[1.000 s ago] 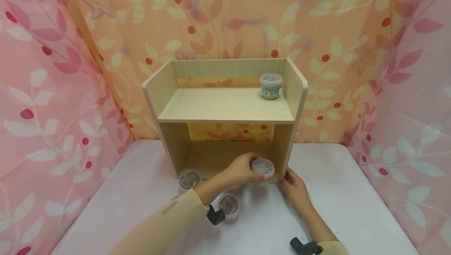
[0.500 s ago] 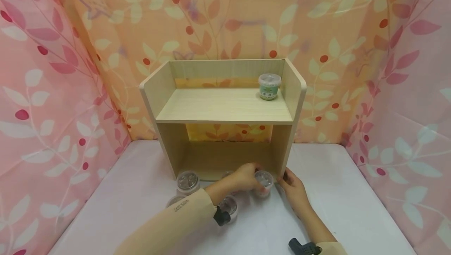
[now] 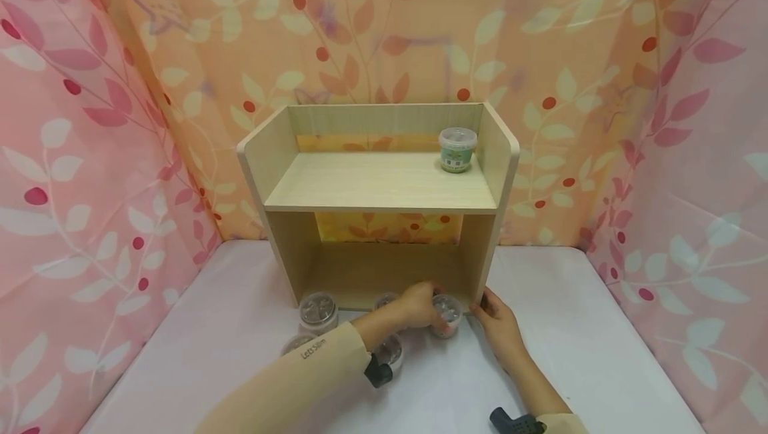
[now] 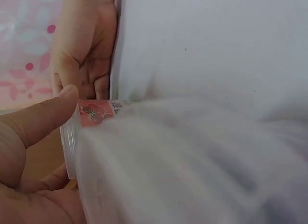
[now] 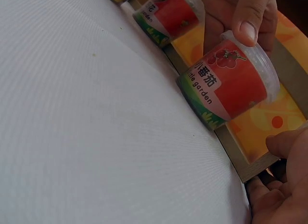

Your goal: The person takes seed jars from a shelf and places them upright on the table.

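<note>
A clear-lidded plastic tub point(image 3: 447, 326) with a red tomato label is at the shelf's lower right front, held between the thumb and fingers of my left hand point(image 3: 420, 305). In the right wrist view, this tub point(image 5: 228, 84) has its base at the white cloth. My right hand point(image 3: 503, 327) grips the lower right corner of the wooden shelf point(image 3: 384, 208), thumb on the inner side and fingers outside. A large clear shape point(image 4: 159, 161) blurs the left wrist view's foreground. Another red-labelled tub point(image 5: 168, 17) stands farther along the shelf's front edge.
More lidded tubs stand at front left: one by the shelf corner point(image 3: 318, 312), one partly behind the left sleeve point(image 3: 296, 342), one partly behind the wrist device point(image 3: 390, 349). A green-labelled tub point(image 3: 457, 154) sits on the upper shelf's right end. Patterned curtains surround the table point(image 3: 558, 327).
My left hand has lowered the tub from in front of the lower compartment toward the table. My right hand has stayed at the shelf corner.
</note>
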`<state>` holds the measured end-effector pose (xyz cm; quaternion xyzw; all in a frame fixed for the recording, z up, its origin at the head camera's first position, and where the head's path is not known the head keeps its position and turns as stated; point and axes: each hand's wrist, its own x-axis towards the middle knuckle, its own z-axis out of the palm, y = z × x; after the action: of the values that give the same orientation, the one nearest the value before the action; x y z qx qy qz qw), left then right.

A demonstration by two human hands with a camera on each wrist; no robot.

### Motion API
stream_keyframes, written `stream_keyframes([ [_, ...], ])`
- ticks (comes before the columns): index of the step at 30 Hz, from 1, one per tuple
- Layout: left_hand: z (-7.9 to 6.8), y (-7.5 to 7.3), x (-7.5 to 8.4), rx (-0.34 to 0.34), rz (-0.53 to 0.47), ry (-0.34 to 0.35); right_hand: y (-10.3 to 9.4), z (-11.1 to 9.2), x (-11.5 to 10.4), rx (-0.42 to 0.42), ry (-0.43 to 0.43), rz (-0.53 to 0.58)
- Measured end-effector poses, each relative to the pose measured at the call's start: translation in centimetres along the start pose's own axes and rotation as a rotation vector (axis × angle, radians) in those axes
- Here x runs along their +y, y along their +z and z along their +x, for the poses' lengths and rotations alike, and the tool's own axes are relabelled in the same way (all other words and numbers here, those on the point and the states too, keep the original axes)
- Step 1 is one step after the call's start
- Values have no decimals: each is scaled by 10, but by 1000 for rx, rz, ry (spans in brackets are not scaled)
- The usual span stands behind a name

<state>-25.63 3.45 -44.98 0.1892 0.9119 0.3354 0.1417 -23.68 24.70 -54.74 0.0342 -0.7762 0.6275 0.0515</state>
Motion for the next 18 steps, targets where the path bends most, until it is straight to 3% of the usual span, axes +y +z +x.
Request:
stream_keyframes([
  [9,-6,-15,10,0,35,23,2,-2,-2,6,-12,-1],
  [14,-14,-39,32,22,87,90,0,-1,-4,16,-34,-4],
  [18,-31,-63,57,2,73,160,1,0,-3,19,-25,-14],
])
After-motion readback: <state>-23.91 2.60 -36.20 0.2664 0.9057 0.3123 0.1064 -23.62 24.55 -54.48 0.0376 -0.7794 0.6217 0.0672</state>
